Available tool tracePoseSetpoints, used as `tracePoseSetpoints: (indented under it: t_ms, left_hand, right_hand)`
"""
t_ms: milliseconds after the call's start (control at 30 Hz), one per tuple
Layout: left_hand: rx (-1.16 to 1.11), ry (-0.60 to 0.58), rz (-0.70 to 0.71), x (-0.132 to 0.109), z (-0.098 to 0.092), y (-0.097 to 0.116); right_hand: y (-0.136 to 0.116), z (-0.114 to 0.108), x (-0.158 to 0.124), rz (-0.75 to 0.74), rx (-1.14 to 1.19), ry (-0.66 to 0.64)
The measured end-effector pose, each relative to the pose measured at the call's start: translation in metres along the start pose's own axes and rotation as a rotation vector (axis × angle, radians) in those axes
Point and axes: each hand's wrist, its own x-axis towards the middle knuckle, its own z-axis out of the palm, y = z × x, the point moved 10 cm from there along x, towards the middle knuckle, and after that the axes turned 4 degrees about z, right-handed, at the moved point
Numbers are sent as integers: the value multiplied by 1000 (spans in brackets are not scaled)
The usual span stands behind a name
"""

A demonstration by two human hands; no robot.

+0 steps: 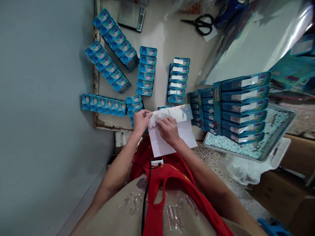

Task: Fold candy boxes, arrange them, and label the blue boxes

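In front of my body I hold a white sheet [161, 141] with a shiny silvery upper band [180, 112]; it looks like a sticker sheet. My left hand [142, 122] pinches its upper left edge, thumb and fingers closed. Lower on the band, my right hand [169, 130] has its fingers bent and pressed against small pale strips; its fingertips are partly hidden. Just beyond the sheet, a blue box [166, 107] is mostly covered by it. A row of blue boxes [177, 86] farther off bears white strips on most tops.
More rows of blue boxes [146, 72] stand on the table, left and centre. Stacked blue boxes [242, 108] rise at right above a metal tray [292, 119] of small pale blue pieces. Black scissors [203, 24], a scale [130, 16] and a large silvery sheet [246, 42] lie farther back.
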Motion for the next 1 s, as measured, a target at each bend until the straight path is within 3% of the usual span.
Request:
tracePoseSetpoints:
  t_ms: [133,300,467,600,800,1000]
  left_hand:
    - [21,-62,63,-6,8,14]
    - [13,-9,20,-8,7,11]
    - [35,7,-43,-9,7,3]
    - [12,-10,-7,-11,10,8]
    - [113,-1,108,-17,17,17]
    - [483,-63,300,-34,34,30]
  right_hand:
    - [5,-19,11,105,-7,25]
    - [-1,-12,29,53,-78,-7]
    - [-7,-10,16,8,-138,-5]
    - [-4,-20,8,60,-72,-17]
    - [13,-43,-2,223,132,-36]
    - [37,-89,-18,535,759,-83]
